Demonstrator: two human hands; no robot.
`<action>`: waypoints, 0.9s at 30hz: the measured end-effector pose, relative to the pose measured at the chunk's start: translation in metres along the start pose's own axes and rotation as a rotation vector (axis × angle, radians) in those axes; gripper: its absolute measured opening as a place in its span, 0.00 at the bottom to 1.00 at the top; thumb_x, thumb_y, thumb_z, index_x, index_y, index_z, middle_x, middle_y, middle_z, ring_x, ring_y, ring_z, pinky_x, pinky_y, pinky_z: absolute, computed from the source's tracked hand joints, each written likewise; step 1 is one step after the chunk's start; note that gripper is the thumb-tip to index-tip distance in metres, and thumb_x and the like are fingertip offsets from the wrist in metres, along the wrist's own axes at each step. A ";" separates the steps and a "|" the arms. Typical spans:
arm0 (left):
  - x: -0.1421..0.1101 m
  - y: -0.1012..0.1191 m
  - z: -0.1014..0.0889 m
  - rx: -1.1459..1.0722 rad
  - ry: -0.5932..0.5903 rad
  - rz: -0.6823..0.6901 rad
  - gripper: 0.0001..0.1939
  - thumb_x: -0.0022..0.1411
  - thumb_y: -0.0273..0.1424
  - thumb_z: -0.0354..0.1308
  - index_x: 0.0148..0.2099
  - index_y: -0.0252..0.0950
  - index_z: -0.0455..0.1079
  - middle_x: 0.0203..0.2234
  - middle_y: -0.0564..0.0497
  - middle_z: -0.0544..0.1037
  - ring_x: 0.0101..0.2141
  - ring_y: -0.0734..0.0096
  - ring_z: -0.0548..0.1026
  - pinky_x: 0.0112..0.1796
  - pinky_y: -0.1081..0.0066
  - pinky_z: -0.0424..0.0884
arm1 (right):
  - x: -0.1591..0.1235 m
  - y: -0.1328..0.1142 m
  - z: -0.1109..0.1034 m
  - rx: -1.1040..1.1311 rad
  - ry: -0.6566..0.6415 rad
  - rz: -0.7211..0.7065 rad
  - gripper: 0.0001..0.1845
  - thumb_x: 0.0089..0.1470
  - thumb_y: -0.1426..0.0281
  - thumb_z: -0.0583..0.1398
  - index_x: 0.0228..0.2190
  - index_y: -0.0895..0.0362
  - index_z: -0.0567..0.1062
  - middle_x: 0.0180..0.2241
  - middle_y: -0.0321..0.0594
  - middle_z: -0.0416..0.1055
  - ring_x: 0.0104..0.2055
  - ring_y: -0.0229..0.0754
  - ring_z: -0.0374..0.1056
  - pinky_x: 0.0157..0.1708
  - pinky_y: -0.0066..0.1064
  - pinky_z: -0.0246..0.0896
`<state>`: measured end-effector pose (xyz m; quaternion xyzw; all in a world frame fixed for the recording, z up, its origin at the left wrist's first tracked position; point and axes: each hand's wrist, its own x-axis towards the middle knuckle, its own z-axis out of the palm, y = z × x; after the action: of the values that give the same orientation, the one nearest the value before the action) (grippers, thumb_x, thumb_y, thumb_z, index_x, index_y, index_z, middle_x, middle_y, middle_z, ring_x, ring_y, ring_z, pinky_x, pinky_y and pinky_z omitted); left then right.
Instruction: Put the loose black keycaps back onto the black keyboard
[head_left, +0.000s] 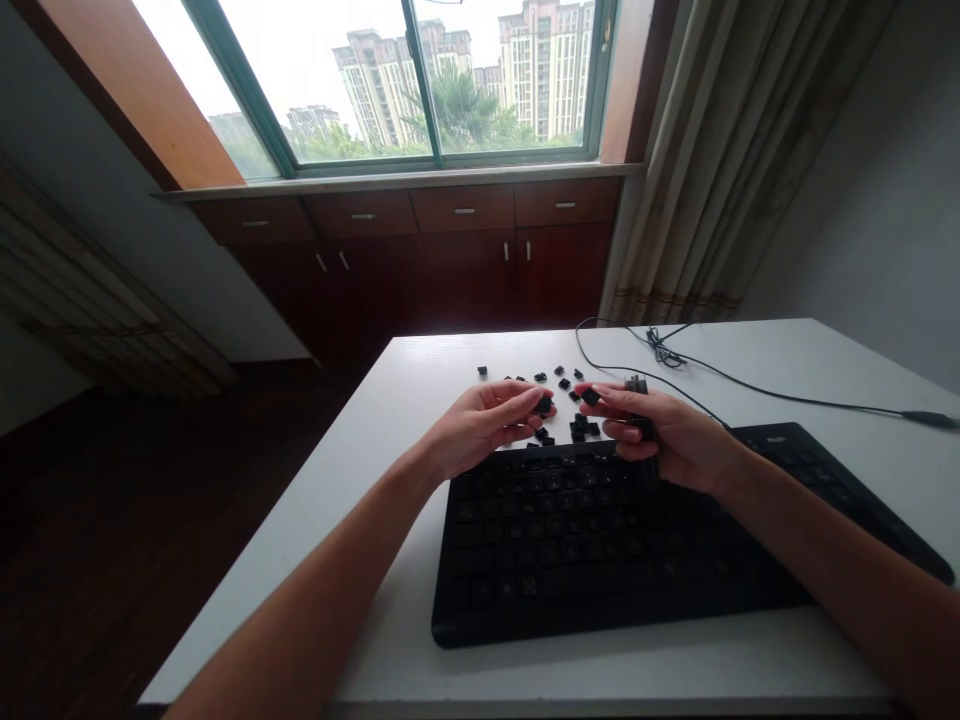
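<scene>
My left hand [487, 425] pinches a black keycap [544, 404] between thumb and fingertips, above the far edge of the keyboard. Facing it, my right hand [667, 430] has another black keycap [591, 396] at its fingertips. A dark stick-shaped tool [637, 388] with a lighter end is also tucked in my right hand; its kind is unclear. Below both hands lies a black keyboard [600, 580], partly covered by my right forearm. Some of its key places look bare. Loose black keycaps [581, 428] are scattered on the white table behind it.
The white table [360, 480] carries everything. A thin black cable [787, 387] runs from the keyboard in a loop, with a tangled bundle and a thick end at the right. Wooden cabinets [420, 270] stand under a window beyond the table, with curtains [705, 160] beside them.
</scene>
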<state>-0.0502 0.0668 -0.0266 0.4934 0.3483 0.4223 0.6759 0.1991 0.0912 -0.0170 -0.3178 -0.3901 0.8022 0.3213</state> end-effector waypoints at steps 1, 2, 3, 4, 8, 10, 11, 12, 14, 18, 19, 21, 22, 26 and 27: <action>0.000 0.000 0.001 0.001 0.001 0.002 0.15 0.62 0.36 0.66 0.48 0.34 0.78 0.43 0.44 0.80 0.36 0.76 0.77 0.40 0.74 0.72 | 0.000 0.000 0.000 0.003 0.004 0.002 0.11 0.57 0.70 0.65 0.43 0.58 0.80 0.40 0.43 0.74 0.22 0.24 0.54 0.14 0.12 0.52; 0.000 -0.001 0.001 0.003 0.000 0.002 0.15 0.62 0.36 0.66 0.48 0.34 0.78 0.43 0.43 0.80 0.36 0.76 0.77 0.41 0.74 0.73 | 0.000 0.001 0.000 0.003 0.006 0.006 0.12 0.57 0.70 0.65 0.43 0.58 0.80 0.40 0.43 0.74 0.22 0.25 0.54 0.14 0.12 0.52; 0.001 -0.001 0.001 0.007 -0.004 0.002 0.15 0.62 0.35 0.66 0.49 0.34 0.78 0.44 0.43 0.80 0.37 0.75 0.77 0.42 0.73 0.73 | 0.000 0.001 0.000 0.001 0.007 0.009 0.12 0.57 0.70 0.65 0.44 0.58 0.80 0.40 0.43 0.73 0.22 0.25 0.54 0.14 0.12 0.53; 0.001 -0.002 0.001 0.012 -0.007 0.003 0.15 0.62 0.35 0.66 0.50 0.35 0.77 0.44 0.43 0.80 0.38 0.75 0.78 0.43 0.73 0.74 | 0.000 0.001 0.000 -0.001 0.007 0.010 0.12 0.57 0.70 0.65 0.44 0.58 0.80 0.40 0.42 0.73 0.22 0.25 0.55 0.14 0.12 0.53; 0.002 -0.003 -0.001 0.013 -0.006 0.022 0.18 0.63 0.33 0.65 0.54 0.36 0.75 0.48 0.42 0.80 0.42 0.71 0.79 0.47 0.71 0.74 | 0.001 0.001 0.004 -0.008 0.034 0.007 0.13 0.57 0.70 0.65 0.45 0.57 0.80 0.39 0.41 0.72 0.22 0.25 0.55 0.15 0.13 0.53; 0.003 -0.004 -0.004 -0.005 0.011 0.031 0.18 0.62 0.32 0.66 0.54 0.35 0.75 0.46 0.42 0.80 0.44 0.68 0.79 0.50 0.68 0.74 | 0.000 0.000 0.006 -0.020 0.064 0.005 0.12 0.56 0.69 0.66 0.43 0.57 0.80 0.38 0.41 0.72 0.22 0.25 0.54 0.14 0.13 0.52; 0.003 -0.004 -0.005 -0.011 0.025 0.035 0.18 0.62 0.31 0.67 0.54 0.34 0.75 0.46 0.42 0.81 0.45 0.67 0.80 0.51 0.67 0.74 | 0.000 -0.001 0.006 -0.029 0.076 0.000 0.11 0.56 0.68 0.66 0.42 0.57 0.80 0.38 0.41 0.72 0.21 0.25 0.54 0.13 0.13 0.52; 0.004 -0.004 -0.007 -0.011 0.044 0.042 0.18 0.61 0.31 0.67 0.53 0.34 0.76 0.46 0.42 0.81 0.45 0.66 0.80 0.52 0.66 0.74 | 0.000 -0.002 0.006 -0.038 0.080 -0.010 0.11 0.55 0.68 0.67 0.40 0.57 0.80 0.37 0.41 0.71 0.21 0.25 0.54 0.13 0.13 0.51; 0.004 -0.004 -0.009 0.011 0.087 0.056 0.18 0.59 0.30 0.69 0.52 0.33 0.76 0.47 0.42 0.80 0.46 0.65 0.80 0.52 0.65 0.74 | -0.001 -0.004 0.007 -0.053 0.064 -0.034 0.10 0.53 0.67 0.69 0.37 0.58 0.80 0.37 0.40 0.71 0.21 0.24 0.53 0.13 0.12 0.49; 0.004 -0.004 -0.003 0.115 0.126 0.114 0.19 0.60 0.33 0.68 0.52 0.34 0.74 0.46 0.43 0.81 0.44 0.64 0.80 0.50 0.64 0.76 | -0.003 -0.006 0.007 -0.026 0.035 -0.053 0.12 0.53 0.67 0.68 0.40 0.57 0.80 0.38 0.40 0.72 0.21 0.25 0.53 0.13 0.13 0.50; 0.003 -0.004 0.001 0.156 0.125 0.139 0.19 0.60 0.34 0.67 0.52 0.34 0.74 0.45 0.43 0.81 0.43 0.64 0.80 0.49 0.64 0.76 | -0.003 -0.006 0.007 -0.018 0.042 -0.054 0.13 0.54 0.67 0.67 0.42 0.56 0.80 0.38 0.40 0.72 0.21 0.25 0.53 0.13 0.13 0.50; 0.001 -0.005 0.010 0.260 0.124 0.200 0.20 0.60 0.35 0.67 0.53 0.36 0.74 0.42 0.45 0.81 0.42 0.64 0.80 0.46 0.64 0.77 | -0.003 -0.004 0.008 -0.034 0.054 -0.073 0.13 0.55 0.65 0.67 0.42 0.56 0.80 0.37 0.39 0.71 0.21 0.25 0.52 0.13 0.14 0.49; 0.000 -0.006 0.015 0.312 0.119 0.230 0.20 0.60 0.35 0.68 0.53 0.37 0.74 0.41 0.46 0.80 0.41 0.65 0.80 0.45 0.65 0.78 | -0.002 -0.002 0.008 -0.061 0.051 -0.092 0.14 0.54 0.64 0.68 0.40 0.57 0.80 0.35 0.38 0.70 0.21 0.25 0.52 0.13 0.14 0.48; -0.003 -0.014 0.036 0.440 0.110 0.375 0.20 0.59 0.34 0.68 0.54 0.39 0.75 0.40 0.48 0.77 0.39 0.69 0.77 0.45 0.66 0.78 | -0.001 0.005 0.010 -0.224 0.037 -0.183 0.18 0.48 0.58 0.71 0.31 0.59 0.77 0.25 0.32 0.66 0.20 0.26 0.51 0.15 0.18 0.46; -0.003 -0.016 0.040 0.458 0.120 0.412 0.20 0.60 0.34 0.67 0.54 0.40 0.75 0.41 0.47 0.76 0.38 0.70 0.76 0.45 0.66 0.78 | -0.002 0.007 0.010 -0.276 0.049 -0.202 0.19 0.46 0.58 0.72 0.30 0.59 0.76 0.23 0.30 0.64 0.20 0.27 0.52 0.16 0.19 0.46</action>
<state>-0.0125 0.0463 -0.0312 0.6673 0.3664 0.4892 0.4257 0.1906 0.0825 -0.0171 -0.3376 -0.5183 0.6968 0.3631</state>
